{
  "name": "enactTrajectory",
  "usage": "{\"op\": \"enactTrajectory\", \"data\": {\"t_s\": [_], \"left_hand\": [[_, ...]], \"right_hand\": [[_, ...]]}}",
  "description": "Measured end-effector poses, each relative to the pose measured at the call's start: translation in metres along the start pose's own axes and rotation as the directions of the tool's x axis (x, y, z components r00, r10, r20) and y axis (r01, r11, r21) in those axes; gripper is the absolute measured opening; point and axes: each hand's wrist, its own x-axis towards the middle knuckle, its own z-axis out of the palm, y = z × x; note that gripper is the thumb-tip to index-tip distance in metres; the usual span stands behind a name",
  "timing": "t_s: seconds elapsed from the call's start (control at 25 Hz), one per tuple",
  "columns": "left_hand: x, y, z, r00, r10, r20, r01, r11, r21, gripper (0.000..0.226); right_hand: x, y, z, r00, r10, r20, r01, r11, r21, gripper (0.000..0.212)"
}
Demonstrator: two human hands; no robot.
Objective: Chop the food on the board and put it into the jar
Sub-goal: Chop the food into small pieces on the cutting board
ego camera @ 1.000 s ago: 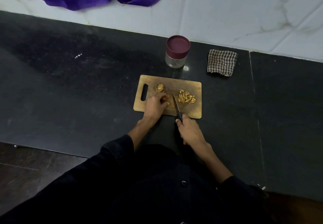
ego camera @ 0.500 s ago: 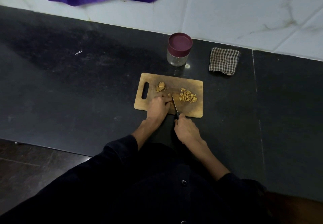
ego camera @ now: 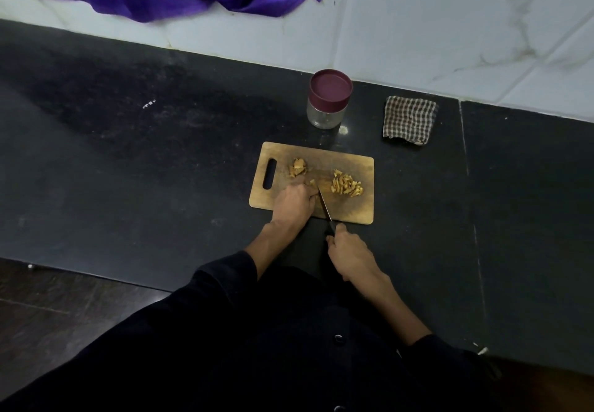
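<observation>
Knife (ego camera: pixel 324 206) at board (ego camera: pixel 356 212) near edge (right hand (ego camera: pixel 348 250) gripping) — left hand (ego camera: pixel 294 201) beside.

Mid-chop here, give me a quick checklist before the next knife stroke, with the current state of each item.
1. Right hand grips the knife handle: ok.
2. Left hand pins the piece being cut: ok.
3. Left fingertips clear of the blade: cannot tell, they lie very close beside it.
4. Cutting board flat on the counter: ok.
5. Chopped pile clear of the blade's path, to its right: ok.
6. Jar open to receive food: not ok, its maroon lid is on.
</observation>
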Motion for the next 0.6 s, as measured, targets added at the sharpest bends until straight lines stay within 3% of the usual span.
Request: {"op": "enactTrajectory", "data": {"t_s": [0.24, 0.4, 0.6], "left_hand": [[0.0, -0.001, 0.003, 1.0, 0.009, 0.014, -0.009, 1.0, 0.006, 0.019], [0.002, -0.008, -0.001, 0.995, -0.091, -0.028, 0.082, 0.967, -0.239, 0.021], [0.001, -0.017, -0.006, 0.969, -0.247, -0.015, 0.205, 0.837, -0.508, 0.019]], "right_hand": [[-0.002, 0.006, -0.019, 0.996, 0.083, -0.034, -0.072, 0.969, 0.238, 0.035], [-0.007, 0.004, -0.018, 0.998, 0.047, -0.03, -0.037, 0.961, 0.275, 0.033], [-0.009, -0.006, -0.006, 1.0, -0.027, 0.014, 0.025, 0.99, 0.138, 0.027]]}}
